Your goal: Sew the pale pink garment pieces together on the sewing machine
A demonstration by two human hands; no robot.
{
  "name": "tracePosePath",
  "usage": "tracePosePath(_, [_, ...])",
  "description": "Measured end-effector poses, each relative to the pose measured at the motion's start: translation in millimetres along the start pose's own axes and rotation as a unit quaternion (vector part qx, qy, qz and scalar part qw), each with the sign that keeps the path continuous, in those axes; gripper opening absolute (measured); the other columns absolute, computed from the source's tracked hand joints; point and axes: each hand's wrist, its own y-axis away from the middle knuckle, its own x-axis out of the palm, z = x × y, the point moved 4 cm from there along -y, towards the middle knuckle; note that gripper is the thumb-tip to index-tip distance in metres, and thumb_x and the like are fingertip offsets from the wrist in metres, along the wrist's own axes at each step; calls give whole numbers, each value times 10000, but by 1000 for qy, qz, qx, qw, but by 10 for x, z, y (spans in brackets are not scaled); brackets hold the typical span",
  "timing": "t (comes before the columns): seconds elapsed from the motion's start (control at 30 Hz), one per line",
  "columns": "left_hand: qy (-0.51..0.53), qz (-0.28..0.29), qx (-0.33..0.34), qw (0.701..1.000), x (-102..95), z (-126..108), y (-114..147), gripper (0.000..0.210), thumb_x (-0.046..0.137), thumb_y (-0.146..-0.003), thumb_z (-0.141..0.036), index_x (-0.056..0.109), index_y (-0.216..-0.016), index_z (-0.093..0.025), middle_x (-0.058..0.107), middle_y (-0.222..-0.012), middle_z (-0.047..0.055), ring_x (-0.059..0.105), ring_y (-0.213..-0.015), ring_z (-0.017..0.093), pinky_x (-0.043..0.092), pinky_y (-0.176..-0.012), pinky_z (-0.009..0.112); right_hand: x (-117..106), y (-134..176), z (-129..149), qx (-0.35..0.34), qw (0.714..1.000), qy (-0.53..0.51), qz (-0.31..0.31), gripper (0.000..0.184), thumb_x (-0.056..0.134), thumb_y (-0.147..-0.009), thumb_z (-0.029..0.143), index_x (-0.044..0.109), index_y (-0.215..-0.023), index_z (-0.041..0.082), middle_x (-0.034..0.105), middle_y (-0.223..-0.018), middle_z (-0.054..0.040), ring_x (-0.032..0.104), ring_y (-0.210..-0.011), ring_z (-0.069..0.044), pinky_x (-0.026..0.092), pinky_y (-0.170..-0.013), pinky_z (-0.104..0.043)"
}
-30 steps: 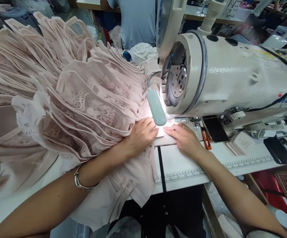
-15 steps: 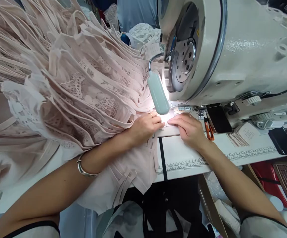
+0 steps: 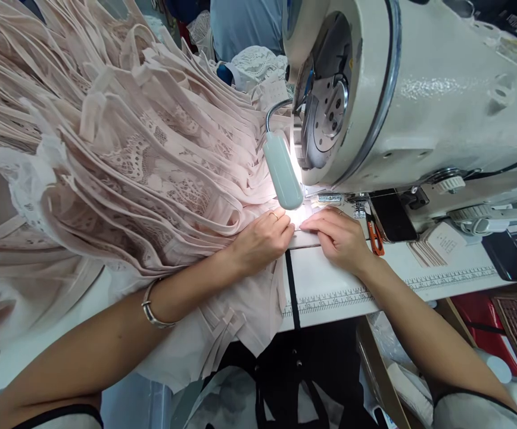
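Observation:
My left hand [image 3: 265, 241] is closed with its fingers curled on the edge of a pale pink lace bra [image 3: 240, 325], part of which hangs over the table's front edge. Close beside it, my right hand [image 3: 339, 237] has its fingers pressed together in a pinch; what lies between them is washed out by the light. Both sets of fingertips are on the sewing bed, just in front of the sewing machine [image 3: 432, 101]. A small pale green lamp [image 3: 283, 173] on a bent neck hangs over them and hides the needle area.
A large pile of pink lace bras [image 3: 164, 161] covers the left side. Right of my hand lie orange-handled snips [image 3: 374, 235], a dark phone [image 3: 392, 217] and a stack of card tags [image 3: 437, 241]. A printed ruler [image 3: 343, 297] runs along the white table's front edge.
My left hand has curled in further, its fingertips drawing slightly down and left. The right hand stays nearly in place. The whole view has shifted slightly.

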Motion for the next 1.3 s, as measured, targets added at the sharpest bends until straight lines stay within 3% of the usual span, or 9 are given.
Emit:
tracePosePath(0.17, [72, 15, -28, 997, 17, 48, 52, 263, 426, -1006, -76, 649, -882, -141, 624, -811, 50, 572, -803, 186, 452, -718, 291, -19, -13, 34, 1, 999, -8, 44, 393, 451, -870, 58, 774, -947, 268, 734, -922, -27, 638, -876, -187, 535, -762, -346])
tracePosePath(0.3, [138, 14, -67, 988, 42, 114, 110, 232, 408, -1030, -138, 639, -1032, -140, 676, -1132, 121, 614, -1062, 224, 490, -881, 355, -11, -1, 29, -24, 998, -3, 62, 368, 473, -895, 62, 783, -943, 256, 714, -911, -44, 616, -893, -191, 526, -718, -328])
tracePosePath(0.37, [144, 35, -78, 986, 66, 129, 127, 244, 385, -1028, -124, 621, -1088, -136, 655, -1242, 145, 602, -1165, 244, 486, -960, 401, -1, 12, 15, -33, 997, 11, 64, 361, 481, -908, 64, 785, -945, 254, 719, -971, -59, 613, -929, -199, 531, -740, -343])
tracePosePath(0.57, [158, 64, -71, 983, 88, 145, 115, 307, 359, -972, -28, 606, -1120, -134, 645, -1289, 157, 582, -1257, 260, 495, -1006, 422, 23, 53, -5, -54, 995, 50, 67, 395, 454, -914, 40, 773, -1027, 244, 757, -1040, -39, 638, -934, -194, 548, -795, -362])
tracePosePath(0.87, [167, 77, -101, 978, 158, 192, 115, 347, 364, -950, -17, 621, -1139, -152, 627, -1339, 153, 593, -1252, 259, 521, -964, 416, 43, 53, -44, -12, 992, 64, 106, 460, 448, -895, 29, 760, -1132, 271, 752, -1142, -41, 656, -1084, -230, 538, -926, -429])
tracePosePath(1.1, [168, 43, -121, 977, 143, 207, 70, 304, 371, -1002, -60, 627, -1134, -159, 609, -1352, 130, 557, -1262, 237, 477, -988, 381, 85, 35, -36, 16, 991, 88, 103, 502, 418, -874, 5, 738, -1155, 271, 746, -1158, -43, 644, -1140, -230, 516, -977, -447])
tracePosePath(1.2, [145, 54, -133, 979, 108, 227, 44, 234, 414, -1031, -146, 647, -1044, -165, 652, -1208, 116, 574, -1152, 242, 485, -883, 346, 93, 19, -23, 27, 990, 89, 105, 498, 403, -883, 3, 721, -1168, 260, 732, -1209, -39, 619, -1207, -221, 508, -1005, -441])
tracePosePath(1.3, [112, 29, -132, 984, 75, 230, 55, 239, 451, -1032, -190, 658, -917, -162, 662, -1042, 101, 574, -1031, 234, 459, -833, 342, 109, 3, -22, 39, 988, 98, 116, 513, 379, -890, 5, 702, -1204, 249, 717, -1238, -48, 617, -1213, -224, 507, -1013, -447])
